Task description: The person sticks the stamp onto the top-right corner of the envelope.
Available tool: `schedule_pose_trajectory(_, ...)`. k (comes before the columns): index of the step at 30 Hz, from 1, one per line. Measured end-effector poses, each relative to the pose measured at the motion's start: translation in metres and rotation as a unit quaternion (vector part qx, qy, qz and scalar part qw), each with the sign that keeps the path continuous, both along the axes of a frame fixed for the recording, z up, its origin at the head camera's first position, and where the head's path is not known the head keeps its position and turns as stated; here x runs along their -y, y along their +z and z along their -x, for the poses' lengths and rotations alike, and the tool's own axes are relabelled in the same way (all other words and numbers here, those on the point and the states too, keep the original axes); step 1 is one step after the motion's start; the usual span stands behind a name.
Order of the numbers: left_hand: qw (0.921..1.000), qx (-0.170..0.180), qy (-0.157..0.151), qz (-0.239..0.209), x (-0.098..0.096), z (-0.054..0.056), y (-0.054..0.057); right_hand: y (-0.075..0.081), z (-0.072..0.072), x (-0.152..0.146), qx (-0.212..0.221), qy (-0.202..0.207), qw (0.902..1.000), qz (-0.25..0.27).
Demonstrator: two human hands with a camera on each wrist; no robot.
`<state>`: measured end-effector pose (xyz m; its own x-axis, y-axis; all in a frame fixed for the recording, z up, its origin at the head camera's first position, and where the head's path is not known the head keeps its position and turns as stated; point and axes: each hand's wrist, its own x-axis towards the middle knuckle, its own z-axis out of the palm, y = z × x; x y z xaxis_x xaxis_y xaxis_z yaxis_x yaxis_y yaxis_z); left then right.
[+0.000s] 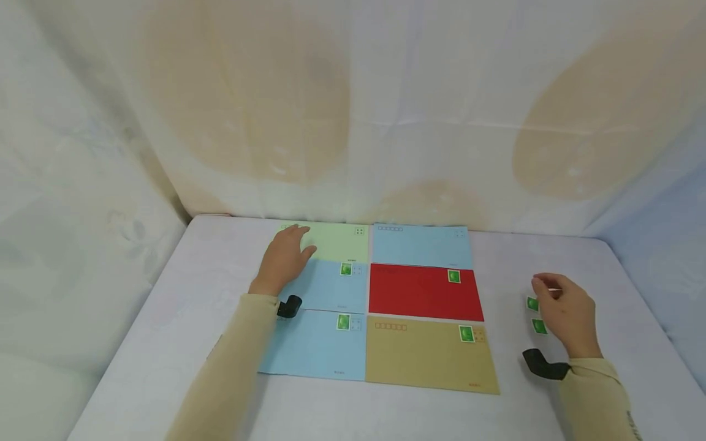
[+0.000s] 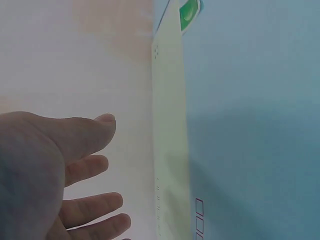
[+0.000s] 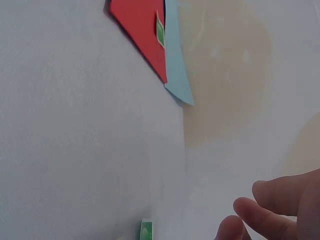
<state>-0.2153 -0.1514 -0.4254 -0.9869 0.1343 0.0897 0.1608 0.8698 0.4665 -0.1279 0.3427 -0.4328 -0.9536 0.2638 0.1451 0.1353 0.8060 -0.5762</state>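
My left hand (image 1: pixel 284 258) is over the left part of the pale green envelope (image 1: pixel 336 242) at the back. Its thumb and fingers are spread and hold nothing; the left wrist view shows this hand (image 2: pixel 60 165) beside the green envelope (image 2: pixel 170 120) and a blue one (image 2: pixel 250 100). On the right, my other hand (image 1: pixel 568 312) hovers by two green stamps, one nearer the back (image 1: pixel 532 304) and one nearer the front (image 1: pixel 539 326). Its fingers are loosely bent, thumb close to the index finger, and no stamp shows between them in the right wrist view (image 3: pixel 270 210).
Beside the green envelope lies a blue one (image 1: pixel 421 246). Green stamps sit on the red envelope (image 1: pixel 421 294), the tan envelope (image 1: pixel 425 355) and two blue envelopes at the left, middle (image 1: pixel 325 291) and front (image 1: pixel 314 352). A patterned curtain (image 1: pixel 430 122) hangs behind the white table (image 1: pixel 165 337).
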Motion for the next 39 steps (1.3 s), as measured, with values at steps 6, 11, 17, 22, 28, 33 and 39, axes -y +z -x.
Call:
schedule_pose_trajectory(6,0.9999,0.011,0.009,0.002,0.011,0.009,-0.004,-0.006,-0.001,-0.009,0.036,0.000,0.9993,-0.008)
schedule_pose_trajectory(11,0.9995,0.023,0.016,0.013,0.018,0.016,-0.007,-0.010,-0.002,-0.017,0.072,-0.001,0.9973,-0.017)
schedule_pose_trajectory(17,0.9990,0.030,0.021,0.026,0.025,0.025,-0.008,-0.013,-0.002,-0.019,0.117,0.018,0.9928,-0.014)
schedule_pose_trajectory(22,0.9984,0.039,0.020,0.034,0.028,0.027,-0.010,-0.017,-0.003,-0.023,0.119,0.053,0.9910,-0.030)
schedule_pose_trajectory(28,0.9974,0.056,0.021,0.041,0.031,0.028,-0.013,-0.018,-0.005,-0.025,0.113,0.068,0.9906,-0.038)
schedule_pose_trajectory(33,0.9963,0.063,0.012,0.056,0.030,0.029,-0.013,-0.017,-0.005,-0.025,0.118,0.068,0.9898,-0.043)
schedule_pose_trajectory(39,0.9940,0.080,0.005,0.075,0.028,0.030,-0.010,-0.014,-0.005,-0.027,0.123,0.080,0.9880,-0.047)
